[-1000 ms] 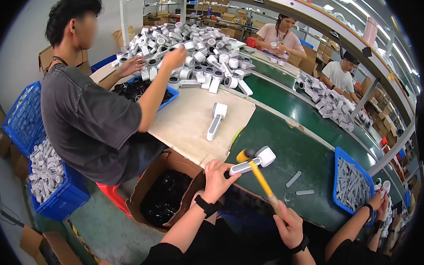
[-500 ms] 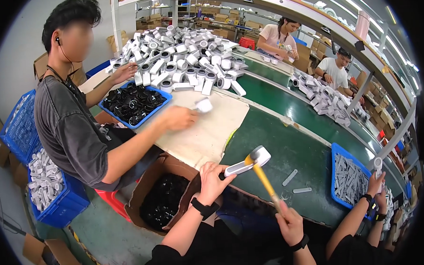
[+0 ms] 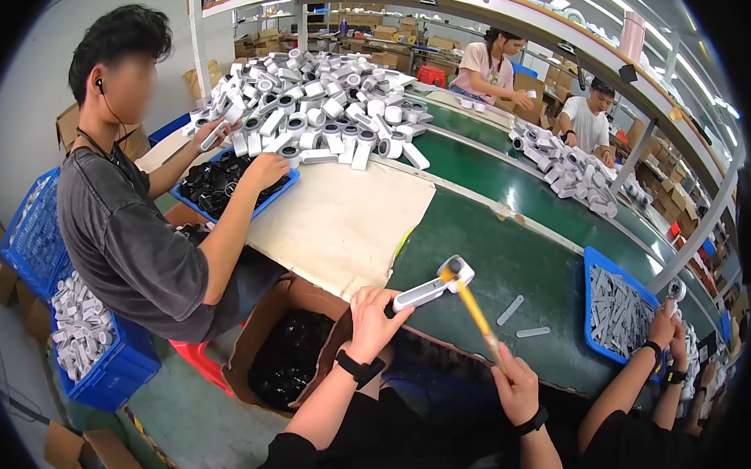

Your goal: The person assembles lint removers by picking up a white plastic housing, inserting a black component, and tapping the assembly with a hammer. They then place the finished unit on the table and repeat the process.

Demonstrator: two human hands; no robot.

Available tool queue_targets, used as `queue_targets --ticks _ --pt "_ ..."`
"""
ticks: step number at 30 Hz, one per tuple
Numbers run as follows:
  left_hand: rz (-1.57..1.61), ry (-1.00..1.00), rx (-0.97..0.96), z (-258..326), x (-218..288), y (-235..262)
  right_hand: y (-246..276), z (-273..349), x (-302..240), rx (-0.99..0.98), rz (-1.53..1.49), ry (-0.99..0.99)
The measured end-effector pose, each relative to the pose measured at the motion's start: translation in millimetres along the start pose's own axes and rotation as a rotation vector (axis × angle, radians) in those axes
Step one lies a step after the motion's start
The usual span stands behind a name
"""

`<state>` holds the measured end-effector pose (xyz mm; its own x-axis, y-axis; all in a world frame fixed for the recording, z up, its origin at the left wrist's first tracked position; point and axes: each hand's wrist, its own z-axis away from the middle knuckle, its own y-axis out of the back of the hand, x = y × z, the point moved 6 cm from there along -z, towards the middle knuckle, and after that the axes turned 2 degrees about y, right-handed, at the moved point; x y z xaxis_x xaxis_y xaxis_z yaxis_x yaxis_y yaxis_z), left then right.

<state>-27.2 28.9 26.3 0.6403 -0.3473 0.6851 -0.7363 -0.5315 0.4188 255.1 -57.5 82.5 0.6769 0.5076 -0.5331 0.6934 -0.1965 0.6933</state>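
My left hand is closed around the handle end of a white plastic housing. It holds the part over the green table near its front edge, with the round head pointing away to the right. My right hand grips a hammer by its yellow handle. The hammer's dark head overlaps the housing's round end; whether it touches cannot be told. Two thin grey strips lie on the table to the right of the hammer.
A blue tray of grey strips stands at the right, beside another person's hands. At left, a co-worker handles parts over a blue tray of black pieces. Behind is a heap of white housings; below, a cardboard box.
My hands, housing and hammer have barely shifted, the hammer head staying at the round end. The left co-worker's right hand has moved back to the tray of black pieces.
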Motion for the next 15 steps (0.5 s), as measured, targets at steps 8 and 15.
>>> queue_targets --ticks 8,15 --pt "0.723 0.473 -0.218 -1 -3 -13 4 21 31 0.047 -0.255 -0.175" --pt "0.877 0.789 -0.361 14 -3 -12 1 24 15 -0.008 -0.322 -0.222"
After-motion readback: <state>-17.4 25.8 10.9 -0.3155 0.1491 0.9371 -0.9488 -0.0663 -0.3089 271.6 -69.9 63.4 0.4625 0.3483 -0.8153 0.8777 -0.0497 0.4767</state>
